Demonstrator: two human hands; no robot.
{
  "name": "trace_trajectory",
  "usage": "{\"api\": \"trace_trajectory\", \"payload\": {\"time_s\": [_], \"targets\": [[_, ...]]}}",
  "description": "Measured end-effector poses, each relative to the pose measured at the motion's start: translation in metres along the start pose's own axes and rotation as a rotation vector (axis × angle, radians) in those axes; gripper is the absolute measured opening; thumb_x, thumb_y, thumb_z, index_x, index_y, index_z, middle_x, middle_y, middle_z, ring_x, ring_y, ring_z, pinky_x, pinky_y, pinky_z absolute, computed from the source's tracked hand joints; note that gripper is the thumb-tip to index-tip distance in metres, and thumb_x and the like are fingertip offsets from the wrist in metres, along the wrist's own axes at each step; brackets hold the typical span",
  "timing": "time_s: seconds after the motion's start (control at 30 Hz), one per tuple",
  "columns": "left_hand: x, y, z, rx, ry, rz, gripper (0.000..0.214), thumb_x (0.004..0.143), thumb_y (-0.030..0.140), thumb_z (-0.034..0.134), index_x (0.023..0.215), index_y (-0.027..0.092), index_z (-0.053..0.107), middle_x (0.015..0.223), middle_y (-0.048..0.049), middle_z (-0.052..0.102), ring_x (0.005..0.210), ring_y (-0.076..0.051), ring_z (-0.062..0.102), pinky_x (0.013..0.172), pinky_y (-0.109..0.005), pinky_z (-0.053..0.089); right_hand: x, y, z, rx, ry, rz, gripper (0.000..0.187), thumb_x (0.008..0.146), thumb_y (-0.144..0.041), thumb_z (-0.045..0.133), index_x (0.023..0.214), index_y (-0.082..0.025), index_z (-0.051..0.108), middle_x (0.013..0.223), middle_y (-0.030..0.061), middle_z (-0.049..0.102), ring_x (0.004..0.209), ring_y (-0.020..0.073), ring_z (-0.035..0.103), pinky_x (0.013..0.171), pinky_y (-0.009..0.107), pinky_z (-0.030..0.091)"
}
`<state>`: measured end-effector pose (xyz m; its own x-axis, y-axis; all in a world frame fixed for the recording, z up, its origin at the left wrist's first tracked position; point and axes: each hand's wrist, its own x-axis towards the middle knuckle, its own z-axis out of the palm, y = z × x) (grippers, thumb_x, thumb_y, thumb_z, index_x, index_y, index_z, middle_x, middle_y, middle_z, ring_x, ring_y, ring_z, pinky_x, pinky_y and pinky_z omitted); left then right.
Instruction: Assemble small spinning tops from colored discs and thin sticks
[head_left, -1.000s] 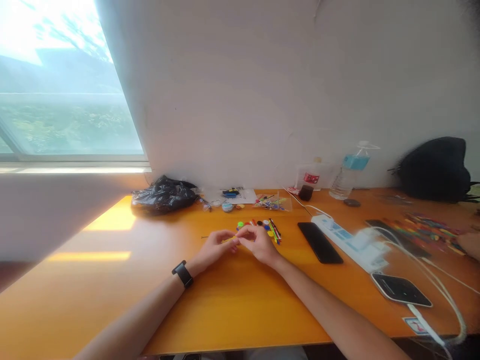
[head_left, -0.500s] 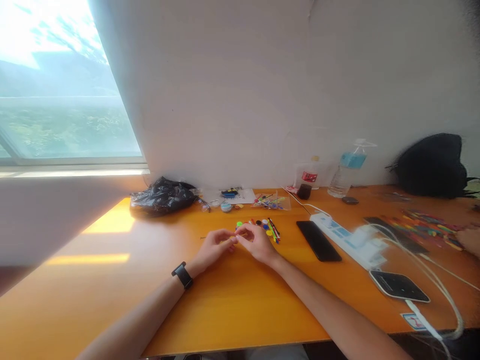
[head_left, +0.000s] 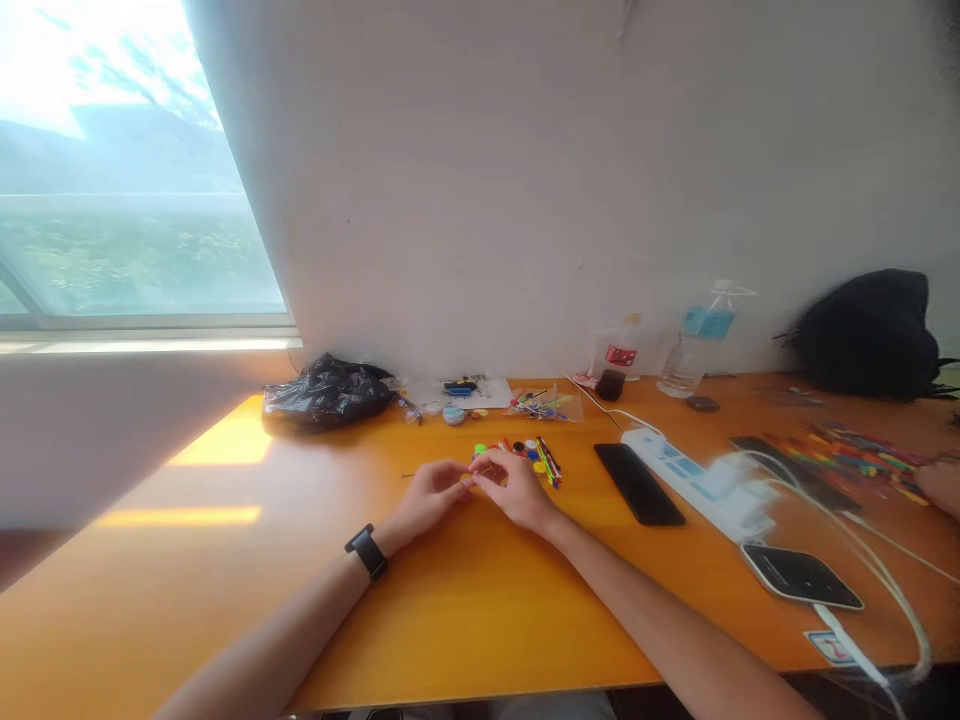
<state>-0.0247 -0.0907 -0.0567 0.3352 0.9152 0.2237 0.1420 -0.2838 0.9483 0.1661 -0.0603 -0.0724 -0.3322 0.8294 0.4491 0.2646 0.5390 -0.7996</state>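
Fingertips meet over the wooden table (head_left: 450, 620), where my left hand (head_left: 427, 497) and my right hand (head_left: 517, 492) are both closed in a pinch. Whatever sits between them is too small and too covered to name. Just beyond my right hand lie small round coloured pieces, among them a green one (head_left: 480, 450), a blue one (head_left: 532, 454) and a yellow one (head_left: 539, 467). A bunch of thin coloured sticks (head_left: 550, 462) lies beside them. To the left of my left hand rests a small thin dark piece (head_left: 407, 475).
A black plastic bag (head_left: 330, 392) and a bag of coloured sticks (head_left: 544, 403) lie near the wall. At right are a phone (head_left: 639, 484), a power strip (head_left: 679, 470) with cables, a white-rimmed device (head_left: 802, 577) and a bottle (head_left: 682, 370). Another person's hand (head_left: 939, 486) touches coloured pieces.
My right fingers have shifted slightly against my left fingertips. Both hands stay in the same place, and the whole view has moved a little.
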Motion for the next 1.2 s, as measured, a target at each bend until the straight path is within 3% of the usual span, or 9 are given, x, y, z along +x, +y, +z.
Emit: {"api": "trace_trajectory", "payload": {"time_s": [0.27,0.43,0.57,0.67,0.77,0.87,0.97,1.07,1.2], "targets": [[0.003,-0.011,-0.001,0.035,0.092,0.052,0.037,0.086,0.049,0.074,0.094,0.013,0.073,0.085,-0.0078,0.074,0.075,-0.017,0.065,0.069,-0.027,0.05,-0.001,-0.004,-0.002,-0.093,-0.01,-0.073,0.01,0.095,-0.024,0.059,0.1,-0.021,0.067,0.094,0.0041,0.071,0.08,0.0173,0.064,0.068,0.028,0.049],[0.001,-0.012,-0.001,0.131,0.248,0.149,0.033,0.086,0.047,0.073,0.09,0.015,0.07,0.087,-0.0067,0.072,0.076,-0.016,0.062,0.07,-0.026,0.05,0.002,-0.006,-0.015,-0.369,0.063,-0.191,0.012,0.098,-0.021,0.055,0.102,-0.021,0.066,0.099,0.0066,0.07,0.095,0.0223,0.059,0.086,0.035,0.046],[0.003,-0.011,-0.006,0.155,0.346,0.134,0.031,0.09,0.048,0.067,0.096,0.018,0.065,0.079,-0.003,0.068,0.071,-0.016,0.064,0.066,-0.025,0.05,0.002,-0.003,-0.022,-0.524,-0.011,-0.19,0.015,0.096,-0.018,0.056,0.103,-0.022,0.069,0.099,0.0083,0.069,0.1,0.0256,0.056,0.089,0.038,0.045],[0.008,-0.014,-0.018,0.276,0.456,0.162,0.029,0.095,0.047,0.059,0.105,0.02,0.064,0.091,-0.0047,0.071,0.085,-0.019,0.067,0.079,-0.03,0.054,-0.001,-0.004,-0.022,-0.628,-0.107,-0.199,0.02,0.095,-0.018,0.058,0.111,-0.023,0.07,0.105,0.0091,0.068,0.103,0.0268,0.053,0.092,0.04,0.045],[0.015,-0.024,-0.034,0.414,0.514,0.16,0.029,0.097,0.046,0.055,0.108,0.022,0.066,0.106,-0.0067,0.073,0.098,-0.022,0.067,0.091,-0.035,0.052,-0.003,-0.007,-0.02,-0.724,-0.164,-0.211,0.015,0.095,-0.02,0.06,0.104,-0.022,0.072,0.108,0.0105,0.066,0.106,0.028,0.05,0.094,0.042,0.044],[0.02,-0.037,-0.046,0.499,0.501,0.089,0.027,0.097,0.043,0.053,0.106,0.022,0.067,0.109,-0.0088,0.074,0.102,-0.024,0.068,0.091,-0.037,0.051,-0.004,-0.009,-0.019,-0.766,-0.19,-0.213,0.015,0.096,-0.02,0.058,0.092,-0.02,0.072,0.103,0.011,0.065,0.105,0.0279,0.05,0.095,0.043,0.043],[0.022,-0.048,-0.052,0.592,0.383,0.014,0.023,0.096,0.035,0.053,0.099,0.019,0.07,0.103,-0.0112,0.075,0.097,-0.026,0.068,0.088,-0.039,0.051,-0.003,-0.009,-0.02,-0.777,-0.188,-0.205,0.015,0.096,-0.019,0.058,0.089,-0.02,0.071,0.101,0.0105,0.066,0.103,0.0272,0.05,0.092,0.042,0.043],[0.022,-0.051,-0.051,0.642,0.319,0.039,0.022,0.095,0.027,0.052,0.096,0.018,0.072,0.107,-0.0125,0.075,0.1,-0.027,0.067,0.092,-0.039,0.049,-0.001,-0.005,-0.022,-0.765,-0.164,-0.196,0.014,0.095,-0.018,0.06,0.087,-0.02,0.071,0.099,0.0097,0.067,0.102,0.0267,0.051,0.091,0.041,0.044],[0.022,-0.045,-0.046,0.694,0.245,0.116,0.031,0.099,0.031,0.049,0.086,0.018,0.074,0.099,-0.0106,0.075,0.094,-0.025,0.067,0.092,-0.037,0.047,-0.001,0.002,-0.019,-0.679,-0.138,-0.173,0.012,0.091,-0.016,0.066,0.081,-0.021,0.07,0.093,0.0077,0.068,0.101,0.0266,0.053,0.093,0.042,0.045]]}}
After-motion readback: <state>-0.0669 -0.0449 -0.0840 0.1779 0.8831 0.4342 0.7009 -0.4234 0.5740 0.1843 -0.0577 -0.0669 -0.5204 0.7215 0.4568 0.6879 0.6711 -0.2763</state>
